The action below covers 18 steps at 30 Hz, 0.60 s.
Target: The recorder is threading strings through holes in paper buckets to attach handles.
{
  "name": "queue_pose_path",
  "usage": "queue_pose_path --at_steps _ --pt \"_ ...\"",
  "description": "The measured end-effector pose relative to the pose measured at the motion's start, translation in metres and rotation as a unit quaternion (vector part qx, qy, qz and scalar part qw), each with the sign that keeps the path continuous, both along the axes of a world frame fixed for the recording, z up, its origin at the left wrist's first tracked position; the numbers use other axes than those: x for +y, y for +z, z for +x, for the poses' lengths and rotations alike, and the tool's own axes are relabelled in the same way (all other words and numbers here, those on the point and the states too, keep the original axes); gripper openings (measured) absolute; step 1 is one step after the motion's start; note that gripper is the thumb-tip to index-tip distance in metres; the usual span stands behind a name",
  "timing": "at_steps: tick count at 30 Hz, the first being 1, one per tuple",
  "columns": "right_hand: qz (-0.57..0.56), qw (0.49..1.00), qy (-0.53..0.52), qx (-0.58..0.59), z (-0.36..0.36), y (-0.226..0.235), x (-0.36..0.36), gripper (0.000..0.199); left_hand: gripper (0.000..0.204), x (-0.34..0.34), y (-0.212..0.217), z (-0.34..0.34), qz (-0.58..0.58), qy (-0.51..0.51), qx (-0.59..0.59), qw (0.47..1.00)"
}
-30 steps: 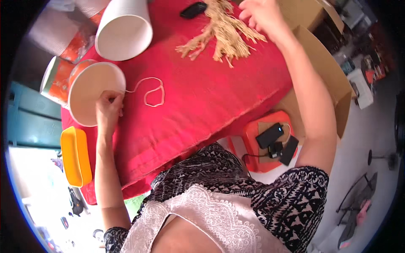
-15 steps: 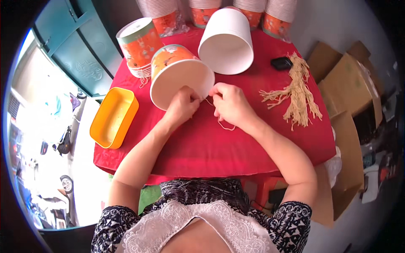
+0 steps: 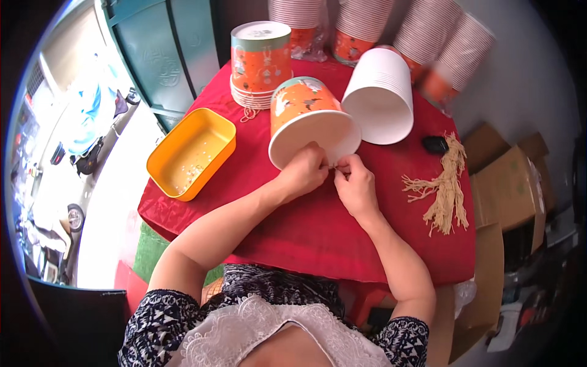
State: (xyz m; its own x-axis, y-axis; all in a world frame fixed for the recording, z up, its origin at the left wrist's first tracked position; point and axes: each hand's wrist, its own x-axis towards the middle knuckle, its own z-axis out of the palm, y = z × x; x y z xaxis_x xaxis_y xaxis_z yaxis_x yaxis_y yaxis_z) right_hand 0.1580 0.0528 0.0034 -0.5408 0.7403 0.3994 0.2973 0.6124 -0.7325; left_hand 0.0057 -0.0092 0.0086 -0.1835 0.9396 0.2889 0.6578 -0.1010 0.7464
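Note:
An orange printed paper bucket [image 3: 306, 101] lies tipped on its side, its white mouth facing me. My left hand [image 3: 306, 170] is closed on the near lower rim, with fingertips curled inside the mouth. Right beside it, my right hand [image 3: 356, 186] pinches a thin cord [image 3: 332, 166] at the rim. The two hands' fingertips almost meet there; how the cord runs between them is too small to make out. A bundle of beige cords [image 3: 449, 189] lies on the table to the right of my right hand, next to a small black object [image 3: 435, 144].
A white bucket [image 3: 380, 92] lies tipped behind the orange one. Upside-down orange buckets [image 3: 262, 64] stand stacked at back left, with a cord loop beside them. Several tall bucket stacks [image 3: 362, 18] line the back. A yellow tray [image 3: 223, 150] holds small white bits. Cardboard boxes [image 3: 507, 189] stand right.
My view has turned, so the table things appear shifted. My right hand has come closer to the left at the rim, and the cord loop that hung below it no longer shows.

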Motion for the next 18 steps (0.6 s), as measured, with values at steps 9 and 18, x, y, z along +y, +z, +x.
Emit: queue_pose_path --at_steps 9,18 --pt "0.029 1.0 0.01 -0.002 -0.001 0.0 -0.003 0.008 0.006 0.0 -0.012 0.001 0.062 0.024 0.014 0.998" --pt "0.089 0.995 -0.017 -0.041 -0.006 -0.003 -0.002 0.006 0.007 -0.001 -0.011 0.001 0.05 0.009 0.001 0.999"
